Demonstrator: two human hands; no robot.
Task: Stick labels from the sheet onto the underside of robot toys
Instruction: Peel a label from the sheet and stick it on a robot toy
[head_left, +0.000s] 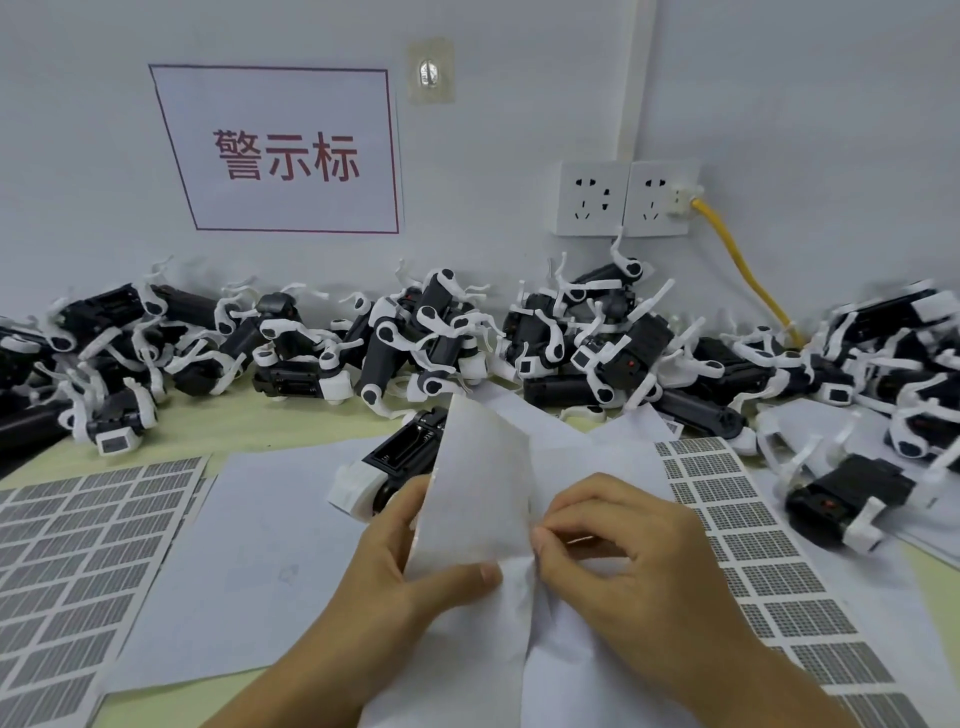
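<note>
My left hand (410, 566) pinches a folded-up white sheet (480, 483) between thumb and fingers, lifting its edge upright. My right hand (618, 551) touches the same sheet at its right edge, fingertips pressed together there. The sheet's label columns (753, 551) run along its right side on the table. A black and white robot toy (395, 462) lies underside up just behind the sheet, partly hidden by it. Whether a peeled label sits in my right fingers, I cannot tell.
A full label sheet (78, 561) lies at the left, a blank white sheet (244, 561) beside it. Several robot toys (431, 338) are piled along the wall; more lie at the right (852, 493). Wall sockets (623, 200) with a yellow cable (748, 275) are above.
</note>
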